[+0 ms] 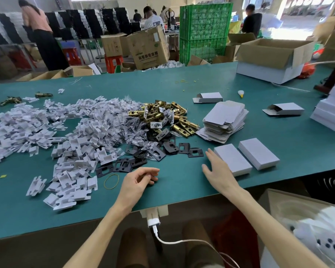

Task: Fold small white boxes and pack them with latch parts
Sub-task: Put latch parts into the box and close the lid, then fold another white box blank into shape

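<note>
Flat right hand (pixel 219 172) touches closed box (pixel 234 159) near the table (pixel 182 190) edge.

Nothing really legible here tbh: the tilted brown cardboard carton (pixel 149 49) at the back has two rows of dark printed characters on its side, and the smaller brown cardboard carton (pixel 112 45) beside it has small dark marks, all too blurry to read.

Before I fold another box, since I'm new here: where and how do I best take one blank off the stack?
Probably pinch the top blank at its right edge, coming from the right with the right hand: the stack lies flat, fanned toward you, and latches crowd its left.
</note>
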